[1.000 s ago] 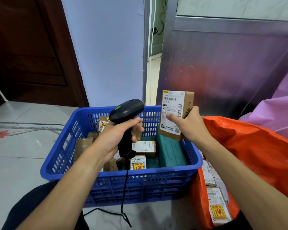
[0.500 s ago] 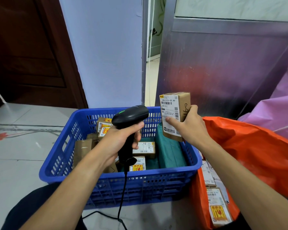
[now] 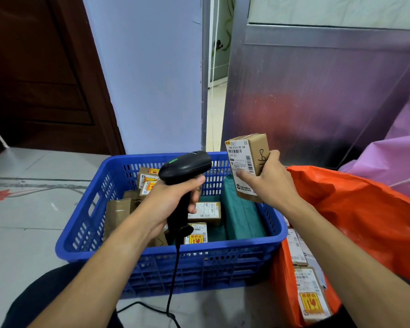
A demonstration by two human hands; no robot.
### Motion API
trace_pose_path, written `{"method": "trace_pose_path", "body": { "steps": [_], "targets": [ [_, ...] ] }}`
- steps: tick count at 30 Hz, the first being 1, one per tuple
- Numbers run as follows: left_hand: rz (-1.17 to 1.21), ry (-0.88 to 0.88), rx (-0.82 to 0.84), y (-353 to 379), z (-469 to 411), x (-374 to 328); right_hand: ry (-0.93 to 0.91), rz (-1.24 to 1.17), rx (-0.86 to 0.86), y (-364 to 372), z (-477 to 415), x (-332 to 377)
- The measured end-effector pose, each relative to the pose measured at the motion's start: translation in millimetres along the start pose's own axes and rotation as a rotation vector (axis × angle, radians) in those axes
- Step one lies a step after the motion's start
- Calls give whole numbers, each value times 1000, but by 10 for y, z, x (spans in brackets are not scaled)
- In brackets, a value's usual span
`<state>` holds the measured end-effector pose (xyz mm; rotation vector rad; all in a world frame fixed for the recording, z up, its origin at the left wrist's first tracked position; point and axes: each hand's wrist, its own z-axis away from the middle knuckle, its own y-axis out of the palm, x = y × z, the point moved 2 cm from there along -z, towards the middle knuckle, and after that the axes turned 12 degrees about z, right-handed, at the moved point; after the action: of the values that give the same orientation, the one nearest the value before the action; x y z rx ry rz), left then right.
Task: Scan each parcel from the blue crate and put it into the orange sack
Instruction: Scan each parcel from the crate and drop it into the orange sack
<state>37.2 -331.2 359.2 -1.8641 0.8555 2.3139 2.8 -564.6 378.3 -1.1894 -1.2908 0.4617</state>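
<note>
Cardboard parcel (image 3: pixel 249 159) stood upright in the right hand (image 3: pixel 269 184), thumb on its label (image 3: pixel 240 159), fingers curled behind. Just left, the left hand (image 3: pixel 168 203) gripped a black scanner (image 3: pixel 186 165) by its handle. Below both, the blue crate (image 3: pixel 171 251) held more boxes (image 3: pixel 205 210) and a teal packet (image 3: pixel 243 218); right of the grip, the orange sack (image 3: pixel 355 209) held labelled parcels (image 3: pixel 311 297).

Over the blue crate (image 3: pixel 223 245), our left hand (image 3: pixel 163 202) with the scanner (image 3: pixel 187 165) blocks the middle. Our right hand (image 3: pixel 270 185) with the parcel (image 3: pixel 249 159) blocks the far right corner. Between them we have an open gap down to the green package (image 3: pixel 242 216). The orange sack (image 3: pixel 365 221) sits just right of the crate, and our right forearm crosses its mouth. The metal panel (image 3: pixel 317 102) walls off the back. The floor (image 3: pixel 33 209) to the left is open.
</note>
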Motion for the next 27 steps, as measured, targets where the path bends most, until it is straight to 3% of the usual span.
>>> {"method": "trace_pose_path", "body": {
  "steps": [27],
  "targets": [
    [8, 6, 51, -18, 0, 26, -34, 10, -7, 43, -27, -23]
  ]
}}
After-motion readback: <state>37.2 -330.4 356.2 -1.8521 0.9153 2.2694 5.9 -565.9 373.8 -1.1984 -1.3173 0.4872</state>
